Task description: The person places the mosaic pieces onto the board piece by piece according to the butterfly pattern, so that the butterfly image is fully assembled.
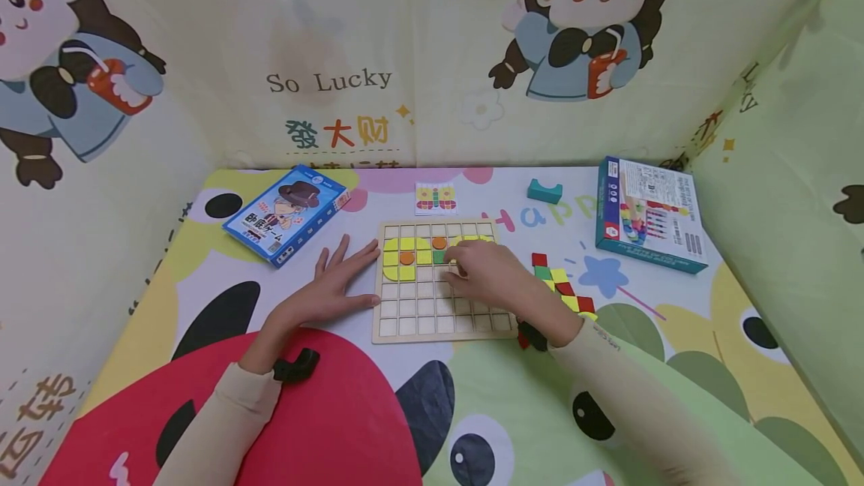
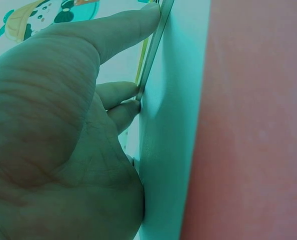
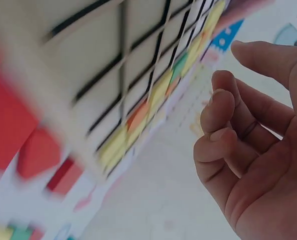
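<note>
A square wooden grid board (image 1: 408, 310) lies in the middle of the table. Its upper rows hold yellow tiles (image 1: 407, 273), a green tile (image 1: 439, 256) and orange round pieces (image 1: 439, 243). My left hand (image 1: 331, 291) spreads its fingers with the tips at the board's left edge; the left wrist view shows its thumb and fingertips along the rim. Over the board's upper right, my right hand (image 1: 489, 272) reaches beside the green tile and covers several cells. In the right wrist view its fingers (image 3: 216, 112) bend loosely, the thumb stands apart, and nothing shows between them.
Loose red, yellow and green tiles (image 1: 565, 289) lie right of the board, partly behind the right forearm. A butterfly picture card (image 1: 436, 199) sits beyond the board. A blue box (image 1: 286, 212) is at left, a white-and-teal box (image 1: 651, 212) and teal block (image 1: 544, 191) at right.
</note>
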Action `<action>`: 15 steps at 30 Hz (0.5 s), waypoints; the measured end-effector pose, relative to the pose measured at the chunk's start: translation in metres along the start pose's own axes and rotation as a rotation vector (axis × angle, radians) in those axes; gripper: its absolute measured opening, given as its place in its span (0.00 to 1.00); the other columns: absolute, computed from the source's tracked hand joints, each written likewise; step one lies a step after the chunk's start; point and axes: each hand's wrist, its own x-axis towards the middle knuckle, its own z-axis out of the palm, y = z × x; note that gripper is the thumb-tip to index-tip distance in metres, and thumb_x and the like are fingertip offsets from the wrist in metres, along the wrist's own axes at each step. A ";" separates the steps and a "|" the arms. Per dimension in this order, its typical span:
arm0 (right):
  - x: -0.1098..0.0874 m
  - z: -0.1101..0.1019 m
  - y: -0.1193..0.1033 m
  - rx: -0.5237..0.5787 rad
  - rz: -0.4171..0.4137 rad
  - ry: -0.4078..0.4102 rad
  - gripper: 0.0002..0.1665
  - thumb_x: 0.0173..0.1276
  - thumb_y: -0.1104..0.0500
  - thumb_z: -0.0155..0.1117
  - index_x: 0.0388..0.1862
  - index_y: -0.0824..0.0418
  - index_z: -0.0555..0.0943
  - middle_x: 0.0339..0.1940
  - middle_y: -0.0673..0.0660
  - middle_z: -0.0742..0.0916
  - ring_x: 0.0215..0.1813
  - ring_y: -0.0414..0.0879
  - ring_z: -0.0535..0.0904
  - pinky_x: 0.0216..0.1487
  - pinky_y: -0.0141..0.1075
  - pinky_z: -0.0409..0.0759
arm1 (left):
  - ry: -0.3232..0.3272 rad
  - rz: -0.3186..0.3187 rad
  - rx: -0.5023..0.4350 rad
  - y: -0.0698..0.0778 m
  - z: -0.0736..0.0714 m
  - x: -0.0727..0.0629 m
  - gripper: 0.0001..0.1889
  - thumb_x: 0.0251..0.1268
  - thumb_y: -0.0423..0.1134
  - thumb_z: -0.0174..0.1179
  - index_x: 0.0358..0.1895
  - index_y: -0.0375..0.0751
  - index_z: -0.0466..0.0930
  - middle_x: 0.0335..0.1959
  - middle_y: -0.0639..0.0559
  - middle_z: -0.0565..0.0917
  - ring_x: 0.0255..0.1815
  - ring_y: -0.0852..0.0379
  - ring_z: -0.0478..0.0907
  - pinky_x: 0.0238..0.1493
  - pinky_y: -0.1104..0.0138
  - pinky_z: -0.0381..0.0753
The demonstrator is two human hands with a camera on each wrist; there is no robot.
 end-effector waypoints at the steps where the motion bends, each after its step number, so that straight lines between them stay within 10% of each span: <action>1: -0.005 -0.003 0.005 0.009 0.006 0.002 0.20 0.72 0.49 0.73 0.58 0.55 0.88 0.34 0.50 0.88 0.34 0.42 0.78 0.34 0.31 0.78 | 0.000 0.000 0.003 0.000 0.000 0.000 0.49 0.66 0.54 0.70 0.86 0.52 0.56 0.90 0.50 0.52 0.91 0.36 0.24 0.83 0.32 0.20; 15: -0.080 -0.018 0.091 0.075 0.098 0.019 0.20 0.69 0.53 0.76 0.56 0.60 0.88 0.29 0.48 0.85 0.31 0.40 0.75 0.31 0.30 0.76 | -0.006 0.001 0.018 -0.001 0.000 0.001 0.49 0.66 0.56 0.70 0.87 0.53 0.55 0.90 0.51 0.51 0.91 0.37 0.25 0.83 0.32 0.21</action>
